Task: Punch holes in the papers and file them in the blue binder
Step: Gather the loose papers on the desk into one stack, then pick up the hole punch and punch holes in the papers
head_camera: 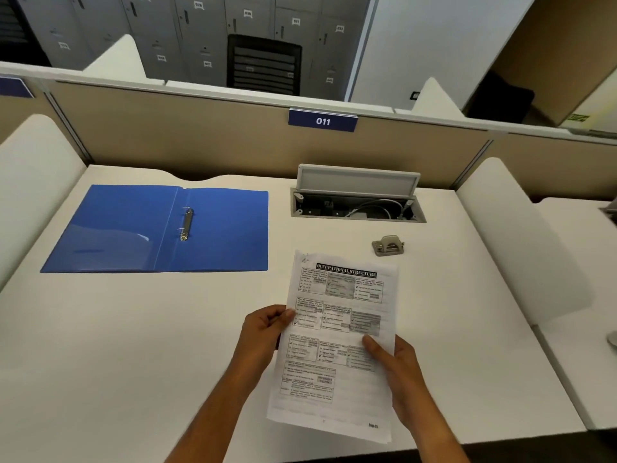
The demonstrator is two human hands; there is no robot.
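Observation:
I hold a thin stack of printed papers above the white desk, headed "Occupational Structure". My left hand pinches the stack's left edge. My right hand grips its right edge, thumb on top of the print. The blue binder lies open and flat at the desk's left, its metal ring mechanism along the spine; I cannot tell whether the rings are open. A small grey hole punch sits on the desk just beyond the papers' top right corner.
An open cable hatch with its lid raised is set into the desk behind the punch. A beige partition labelled 011 closes the back. White side dividers flank the white desk.

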